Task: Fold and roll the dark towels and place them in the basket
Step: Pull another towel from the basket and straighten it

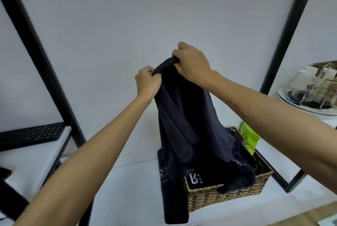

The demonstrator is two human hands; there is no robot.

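A dark navy towel (189, 116) hangs in the air above the woven basket (224, 196). My left hand (147, 82) and my right hand (191, 63) both pinch its top edge, close together, at about chest height. The towel's lower part drapes into the basket. More dark towels (235, 172) with white lettering lie in the basket, and one dark towel (173, 202) hangs over its left rim down onto the white table (127, 189).
A bright green bag (250, 138) sits behind the basket. At the right stand white plates and glassware (308, 89). A black keyboard (29, 135) rests on the left shelf. Black frame bars (36, 47) rise at both sides.
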